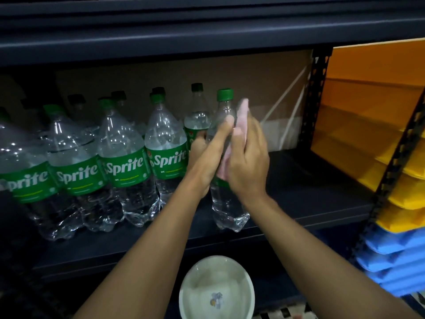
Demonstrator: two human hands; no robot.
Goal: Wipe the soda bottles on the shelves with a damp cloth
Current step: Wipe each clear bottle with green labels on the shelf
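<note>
Pink cloth [242, 113] lies pressed against the right side of the slim bottle [226, 203] we are wiping. It stands upright at the front of the dark shelf [299, 199], just right of the row, with its green cap [225, 94] on. Our left hand [207, 155] grips it from the left at label height, thumb up along the front and fingers curled round the back. Our right hand [249, 162] holds the cloth against it, fingers together and bent round cloth and bottle, thumb over the cloth's near edge. We judge this to be the wiping step on the shoulder and upper body. The next move calls for drawing the cloth down over the label and lower body while the left hand steadies or turns the bottle, so that the far side is reached too. The base is narrow, so the grip must hold against tipping. Four bigger bottles [128, 162] to the left show "Sprite" in white on green labels, and the small yellow line beneath is too fine to read. The gripped bottle's own label is hidden by our hands but for a green sliver. A white bowl [216, 288] waits below the shelf, with a small flower print inside.
</note>
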